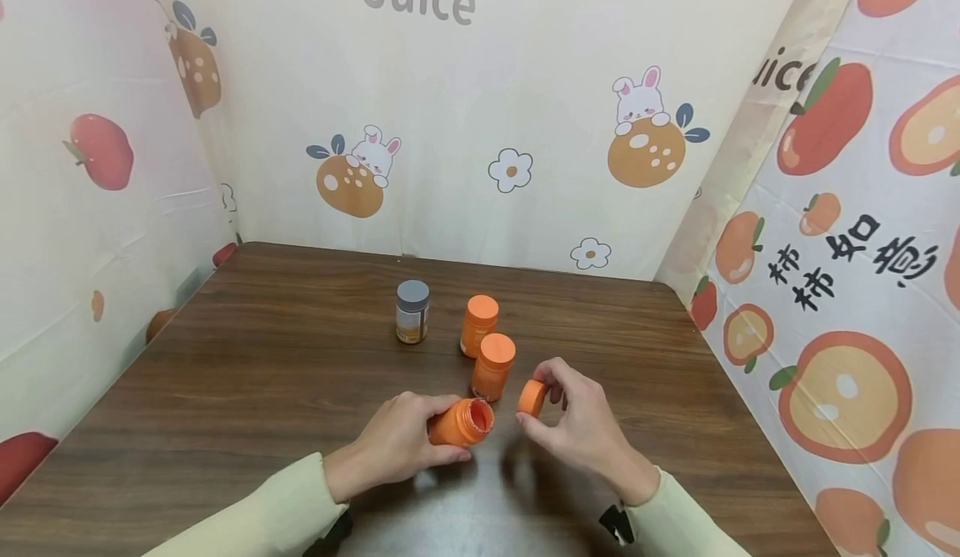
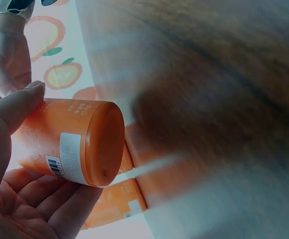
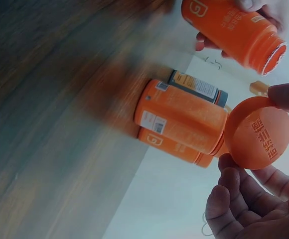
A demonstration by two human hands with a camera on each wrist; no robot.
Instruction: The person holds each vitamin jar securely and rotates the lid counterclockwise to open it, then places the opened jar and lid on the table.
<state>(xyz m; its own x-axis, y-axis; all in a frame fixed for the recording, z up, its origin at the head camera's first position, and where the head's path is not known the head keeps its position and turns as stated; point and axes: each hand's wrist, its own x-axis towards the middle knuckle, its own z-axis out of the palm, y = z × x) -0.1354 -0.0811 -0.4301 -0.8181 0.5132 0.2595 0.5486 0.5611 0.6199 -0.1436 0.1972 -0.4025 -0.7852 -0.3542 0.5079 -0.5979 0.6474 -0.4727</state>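
Observation:
My left hand (image 1: pixel 408 439) grips an uncapped orange bottle (image 1: pixel 454 425), tilted with its mouth toward the right. In the left wrist view the base of this bottle (image 2: pixel 104 144) faces the camera, and a white barcode label shows on its side. My right hand (image 1: pixel 581 424) pinches a round orange cap (image 1: pixel 532 398) between thumb and fingers, a short gap away from the bottle's mouth. Raised characters mark the top of the cap (image 3: pixel 259 133) in the right wrist view. The inside of the bottle is only partly visible.
Two capped orange bottles stand just beyond my hands, the nearer bottle (image 1: pixel 493 367) in front of the farther bottle (image 1: pixel 479 326). A grey-capped jar (image 1: pixel 412 313) stands to their left. All rest on a dark wooden table (image 1: pixel 300 332), with printed curtains (image 1: pixel 465 123) around it.

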